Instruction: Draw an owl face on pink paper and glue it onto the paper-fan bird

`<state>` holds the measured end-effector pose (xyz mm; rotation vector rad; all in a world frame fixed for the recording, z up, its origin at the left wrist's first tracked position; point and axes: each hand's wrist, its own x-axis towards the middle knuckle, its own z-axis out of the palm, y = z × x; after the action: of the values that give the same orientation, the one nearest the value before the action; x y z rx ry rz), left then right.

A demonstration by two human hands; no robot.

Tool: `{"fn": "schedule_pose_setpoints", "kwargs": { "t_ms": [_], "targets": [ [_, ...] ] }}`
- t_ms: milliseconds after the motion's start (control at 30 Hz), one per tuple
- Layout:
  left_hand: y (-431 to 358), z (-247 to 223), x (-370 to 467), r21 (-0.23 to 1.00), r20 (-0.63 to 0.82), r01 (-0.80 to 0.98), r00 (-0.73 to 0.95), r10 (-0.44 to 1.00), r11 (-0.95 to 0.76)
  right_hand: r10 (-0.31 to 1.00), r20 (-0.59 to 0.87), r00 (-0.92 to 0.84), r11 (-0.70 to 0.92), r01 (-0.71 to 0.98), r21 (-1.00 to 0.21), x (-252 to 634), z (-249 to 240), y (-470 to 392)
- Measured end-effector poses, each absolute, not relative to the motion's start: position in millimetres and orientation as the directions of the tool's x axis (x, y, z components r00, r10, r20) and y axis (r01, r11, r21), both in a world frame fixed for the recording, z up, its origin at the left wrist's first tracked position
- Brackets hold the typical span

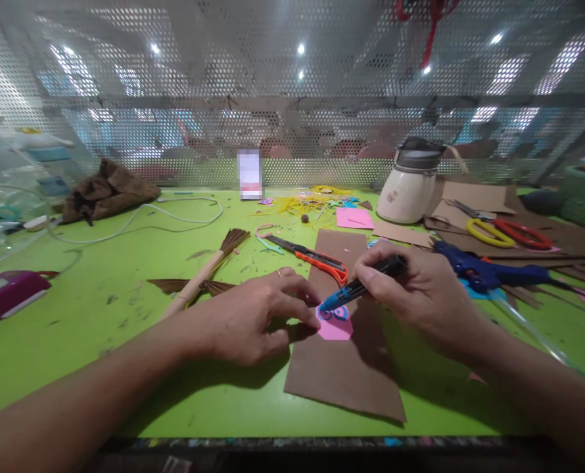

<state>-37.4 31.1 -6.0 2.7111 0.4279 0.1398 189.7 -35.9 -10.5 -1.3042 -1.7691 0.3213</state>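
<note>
A blue marker (355, 287) is grasped in the grip of the right hand (415, 289), clasped between thumb and fingers near its black end; by the left hand (253, 315) nothing is clenched, its fingers being loosely bent, thumb apart, with the fingertips laid at the left edge of a small pink paper (336, 330). The pink paper is placed on a brown cardboard strip (344, 378), whose long axis runs away from the person over the green table (194, 401); two ringed shapes in blue are shown along the paper's far part.

From the right grip, the paper is found to the left and closer to the person; that gap is bridged by the marker, its long axis slanted from the black end, high at the right, down to the blue tip at the left-hand ring; whether the surface is actually touched by the tip cannot be told. The left hand is the nearer of the two, contact with the paper being made directly by its fingers; by the right hand it is reached only through the marker.

Just beyond the marker, an orange cutter (322, 261) is laid partly across the cardboard, its blade pointed away to the left; a blue glue gun (490, 268) is set beyond the right hand, to its right.
</note>
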Motion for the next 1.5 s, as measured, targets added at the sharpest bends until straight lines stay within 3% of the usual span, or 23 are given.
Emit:
{"fn": "schedule_pose_setpoints", "kwargs": {
  "t_ms": [833, 1100, 1500],
  "targets": [
    [32.6, -4.5, -34.9, 0.401, 0.047, 0.271, 0.948, 0.315, -0.875, 0.892, 0.442, -0.094, 0.396, 0.633, -0.665, 187.4, -8.7, -38.1],
    [32.4, -4.7, -36.1, 0.392, 0.039, 0.271, 0.950, 0.310, -0.879, 0.854, 0.520, 0.004, 0.402, 0.629, -0.665, 190.6, -8.8, -37.2],
    [31.4, -4.4, -34.8, 0.399, 0.041, 0.292, 0.941, 0.335, -0.869, 0.885, 0.464, -0.039, 0.372, 0.659, -0.654, 187.2, -12.0, -35.4]
  ]
}}
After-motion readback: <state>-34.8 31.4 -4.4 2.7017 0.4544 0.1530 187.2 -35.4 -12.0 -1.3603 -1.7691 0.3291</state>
